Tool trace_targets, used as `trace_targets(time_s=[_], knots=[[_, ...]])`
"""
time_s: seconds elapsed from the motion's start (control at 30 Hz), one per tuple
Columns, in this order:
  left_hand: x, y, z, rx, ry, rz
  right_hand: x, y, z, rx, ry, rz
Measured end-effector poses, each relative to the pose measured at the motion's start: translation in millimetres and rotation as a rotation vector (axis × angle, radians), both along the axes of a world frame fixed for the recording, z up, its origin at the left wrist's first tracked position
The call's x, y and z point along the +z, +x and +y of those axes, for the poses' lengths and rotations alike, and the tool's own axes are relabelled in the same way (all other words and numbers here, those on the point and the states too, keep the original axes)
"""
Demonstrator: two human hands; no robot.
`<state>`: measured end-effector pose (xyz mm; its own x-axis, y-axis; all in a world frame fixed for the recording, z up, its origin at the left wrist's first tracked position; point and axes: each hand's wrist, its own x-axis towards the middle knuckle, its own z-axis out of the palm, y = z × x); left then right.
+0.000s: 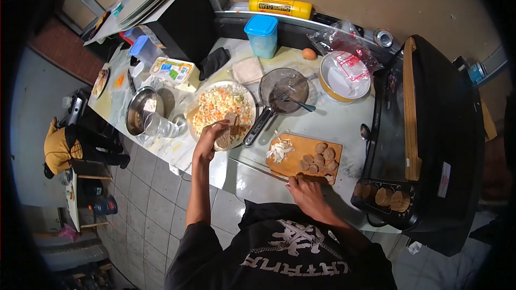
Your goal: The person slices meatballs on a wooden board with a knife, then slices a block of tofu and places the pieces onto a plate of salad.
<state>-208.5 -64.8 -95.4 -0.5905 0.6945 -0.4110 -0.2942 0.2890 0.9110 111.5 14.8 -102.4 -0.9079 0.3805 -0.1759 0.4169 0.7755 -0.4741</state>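
My left hand is closed around a greyish-brown piece, whose exact kind I cannot make out. It is over the near edge of a white plate heaped with diced vegetables. My right hand grips a knife at the near edge of the wooden cutting board; the long blade points left, past the board. On that board lie several brown meatballs at the right and a small pile of white shreds at the left.
Behind the board stand a pan with a fork in it and a yellow pot. A black toaster oven borders the right side. Steel bowl and clear cup are left. An egg lies behind; another person bends far left.
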Motion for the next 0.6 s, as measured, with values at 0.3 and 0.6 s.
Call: trace_targets(time_s=[0.3,0.6], knots=[[4,1,-9,-0.142,-0.053,0.147,-7,7,-1,-0.014,0.016,0.034],[34,16,-17,-0.005,-0.085,0.389,2,11,3,-0.078,0.016,0.051]])
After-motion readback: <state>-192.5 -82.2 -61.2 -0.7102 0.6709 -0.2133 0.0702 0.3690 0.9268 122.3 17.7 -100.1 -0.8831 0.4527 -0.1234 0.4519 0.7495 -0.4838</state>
